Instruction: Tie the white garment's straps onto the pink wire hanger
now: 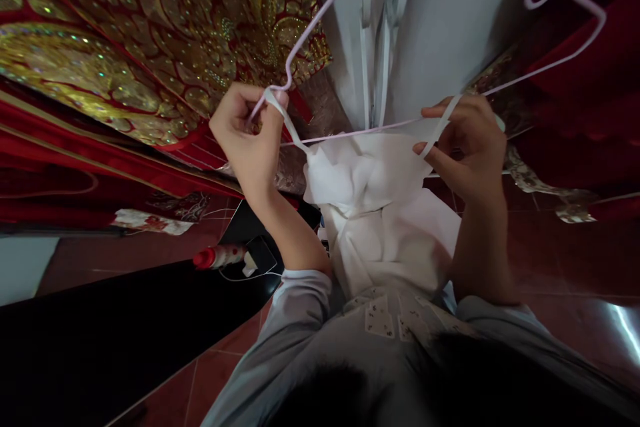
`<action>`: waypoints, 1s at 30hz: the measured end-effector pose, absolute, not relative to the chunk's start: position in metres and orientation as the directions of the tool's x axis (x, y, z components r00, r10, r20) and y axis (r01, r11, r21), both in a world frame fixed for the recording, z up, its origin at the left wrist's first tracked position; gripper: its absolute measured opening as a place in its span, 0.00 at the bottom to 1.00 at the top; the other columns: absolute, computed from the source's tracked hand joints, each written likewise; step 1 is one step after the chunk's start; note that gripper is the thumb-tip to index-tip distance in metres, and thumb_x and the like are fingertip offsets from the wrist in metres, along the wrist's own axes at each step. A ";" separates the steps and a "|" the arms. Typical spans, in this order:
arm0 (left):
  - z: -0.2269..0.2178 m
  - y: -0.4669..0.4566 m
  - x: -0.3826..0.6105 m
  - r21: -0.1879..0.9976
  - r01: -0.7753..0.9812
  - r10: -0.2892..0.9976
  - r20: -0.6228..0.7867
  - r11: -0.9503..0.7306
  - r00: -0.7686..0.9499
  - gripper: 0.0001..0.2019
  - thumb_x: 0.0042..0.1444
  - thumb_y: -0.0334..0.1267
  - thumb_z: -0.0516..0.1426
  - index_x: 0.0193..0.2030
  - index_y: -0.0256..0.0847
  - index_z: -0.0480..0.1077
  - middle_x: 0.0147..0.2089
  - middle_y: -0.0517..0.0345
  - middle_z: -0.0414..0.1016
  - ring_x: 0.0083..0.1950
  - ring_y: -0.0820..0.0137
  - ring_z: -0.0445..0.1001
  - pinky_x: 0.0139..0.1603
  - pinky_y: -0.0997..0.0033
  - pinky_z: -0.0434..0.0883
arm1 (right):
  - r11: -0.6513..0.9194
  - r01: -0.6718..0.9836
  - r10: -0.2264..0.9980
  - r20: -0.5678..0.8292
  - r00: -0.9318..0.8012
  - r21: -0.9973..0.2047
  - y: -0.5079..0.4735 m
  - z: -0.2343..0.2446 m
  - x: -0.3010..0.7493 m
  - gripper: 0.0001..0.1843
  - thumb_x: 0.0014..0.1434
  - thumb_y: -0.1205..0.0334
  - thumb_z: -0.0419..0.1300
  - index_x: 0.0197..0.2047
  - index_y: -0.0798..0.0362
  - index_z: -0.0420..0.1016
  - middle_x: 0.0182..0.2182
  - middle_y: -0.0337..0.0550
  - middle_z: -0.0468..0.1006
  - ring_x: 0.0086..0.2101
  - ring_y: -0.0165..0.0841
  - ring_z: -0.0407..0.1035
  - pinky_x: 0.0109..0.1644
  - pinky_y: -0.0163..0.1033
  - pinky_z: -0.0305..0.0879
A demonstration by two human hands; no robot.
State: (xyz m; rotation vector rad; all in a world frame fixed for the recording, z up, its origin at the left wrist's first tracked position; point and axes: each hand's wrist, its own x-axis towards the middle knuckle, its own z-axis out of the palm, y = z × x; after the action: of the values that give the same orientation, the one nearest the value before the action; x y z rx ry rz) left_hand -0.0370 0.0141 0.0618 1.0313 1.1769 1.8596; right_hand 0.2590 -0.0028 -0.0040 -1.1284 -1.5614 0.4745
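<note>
A pink wire clothes hanger (pixel 316 20) spans the upper middle of the head view, in front of me. My left hand (pixel 257 140) is closed around its left corner, with the thumb on a thin white strap (pixel 291 125) looped over the wire. My right hand (pixel 475 143) pinches another white strap (pixel 443 125) between thumb and fingers, close to the hanger's lower bar. Both straps belong to a white garment (pixel 383 233) that hangs in soft folds below the hanger, against my body. Its exact kind I cannot make out.
Red clothes with gold sequins (pixel 240 27) hang at the left, and dark red cloth (pixel 590 113) at the right. Metal poles (pixel 383 33) stand ahead. A black table (pixel 150 327) holds a red-capped bottle (pixel 220 256) and a cable. The floor (pixel 555 253) is red tile.
</note>
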 end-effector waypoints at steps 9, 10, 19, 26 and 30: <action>0.045 0.012 -0.040 0.727 0.102 0.716 0.686 -0.679 -0.128 0.13 0.70 0.36 0.65 0.59 0.40 0.83 0.59 0.57 0.82 0.63 0.66 0.75 0.68 0.66 0.70 | 0.491 0.380 0.822 0.561 0.094 -0.784 -0.002 -0.002 0.255 0.24 0.50 0.42 0.77 0.49 0.36 0.83 0.51 0.42 0.76 0.29 0.27 0.62 0.30 0.41 0.66; 0.041 0.012 -0.039 0.711 0.093 0.690 0.700 -0.697 -0.183 0.12 0.71 0.34 0.65 0.59 0.40 0.83 0.58 0.58 0.82 0.62 0.67 0.75 0.67 0.67 0.70 | 0.507 0.375 0.814 0.574 0.088 -0.776 -0.002 -0.002 0.254 0.23 0.51 0.43 0.77 0.49 0.36 0.83 0.51 0.42 0.76 0.28 0.26 0.60 0.30 0.40 0.64; 0.010 0.018 0.003 0.791 -0.348 0.794 0.264 -0.503 -0.547 0.01 0.75 0.38 0.60 0.49 0.46 0.72 0.37 0.62 0.79 0.38 0.72 0.79 0.44 0.73 0.76 | 0.530 0.378 0.821 0.571 -0.006 -0.759 -0.005 -0.006 0.242 0.23 0.54 0.49 0.75 0.54 0.31 0.83 0.49 0.39 0.77 0.28 0.27 0.62 0.29 0.40 0.66; 0.012 0.010 0.008 0.838 -0.310 0.819 0.247 -0.449 -0.517 0.09 0.74 0.38 0.59 0.39 0.44 0.70 0.27 0.62 0.75 0.32 0.71 0.78 0.39 0.74 0.77 | 0.698 0.437 0.350 0.802 0.484 -0.568 0.016 -0.008 0.272 0.10 0.66 0.52 0.69 0.51 0.34 0.85 0.41 0.38 0.76 0.42 0.35 0.76 0.48 0.47 0.77; 0.014 0.008 0.008 0.817 -0.327 0.814 0.266 -0.474 -0.516 0.08 0.73 0.33 0.58 0.38 0.45 0.70 0.26 0.62 0.75 0.30 0.71 0.77 0.37 0.74 0.78 | 0.666 0.472 0.391 0.809 0.438 -0.577 0.034 0.002 0.311 0.10 0.69 0.53 0.67 0.52 0.31 0.85 0.42 0.38 0.76 0.48 0.40 0.78 0.56 0.52 0.77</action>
State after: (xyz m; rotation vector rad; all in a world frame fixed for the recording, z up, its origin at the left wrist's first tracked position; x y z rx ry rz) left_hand 0.0077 0.0078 0.0143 0.8620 0.9389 2.0380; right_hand 0.3115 0.0338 0.0024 -0.8932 -1.1593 -0.0602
